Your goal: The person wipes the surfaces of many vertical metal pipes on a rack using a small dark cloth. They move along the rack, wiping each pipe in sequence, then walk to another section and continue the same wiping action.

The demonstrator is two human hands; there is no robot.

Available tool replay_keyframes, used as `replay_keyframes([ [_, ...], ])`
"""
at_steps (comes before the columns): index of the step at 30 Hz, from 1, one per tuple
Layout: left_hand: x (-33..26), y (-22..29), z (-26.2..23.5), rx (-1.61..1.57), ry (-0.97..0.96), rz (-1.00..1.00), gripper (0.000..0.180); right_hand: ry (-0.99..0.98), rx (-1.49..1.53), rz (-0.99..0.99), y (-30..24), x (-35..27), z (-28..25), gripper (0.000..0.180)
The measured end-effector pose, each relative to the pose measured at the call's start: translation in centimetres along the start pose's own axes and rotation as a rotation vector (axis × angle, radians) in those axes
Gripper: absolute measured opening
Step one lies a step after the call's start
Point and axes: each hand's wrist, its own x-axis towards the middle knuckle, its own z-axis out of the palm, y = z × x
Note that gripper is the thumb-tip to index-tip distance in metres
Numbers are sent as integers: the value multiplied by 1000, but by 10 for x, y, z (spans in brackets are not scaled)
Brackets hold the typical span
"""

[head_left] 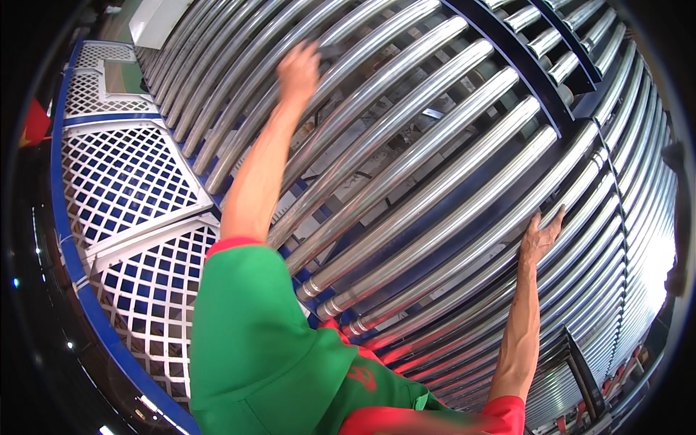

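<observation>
Over the upper middle of a bed of shiny metal rollers point(424, 148), my left hand point(299, 71) is closed and a little blurred. A small dark thing point(330, 52) shows beside its knuckles; what the fingers hold, if anything, I cannot make out. My right hand point(542, 235) reaches out to the right side of the conveyor. Its fingers are stretched and apart, lying against a roller, with nothing in them.
Dark blue cross rails point(533, 90) with short rollers run at the upper right. White lattice panels point(130, 181) in a blue frame line the left side. Through the roller gaps, machine parts and cables show below. A black strip point(615, 167) crosses the right-hand rollers.
</observation>
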Motion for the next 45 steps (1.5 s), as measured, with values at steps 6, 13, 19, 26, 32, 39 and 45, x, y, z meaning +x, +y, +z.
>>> replay_keyframes([
  [6, -232, -58, -224, 211, -186, -745, 34, 29, -59, 44, 8, -5, 12, 74],
  [13, -140, -5, -142, 49, -86, -579, 35, 49, -102, 1, 3, -1, 9, 74],
  [19, 129, 64, 77, -51, -129, 35, 33, -4, -2, 78, 0, -4, 1, 75],
  [26, 250, 91, 148, -149, -210, 245, 40, -26, -54, 83, -1, -2, 1, 76],
  [32, 151, 30, 61, -180, -152, 193, 35, -5, -17, 84, -1, -4, 1, 76],
  [39, 131, 58, -1, -290, -44, -17, 44, -23, -100, 93, 4, -5, 5, 77],
  [45, 263, 257, 131, -689, 149, 252, 33, -43, -90, 101, 0, -2, 1, 77],
])
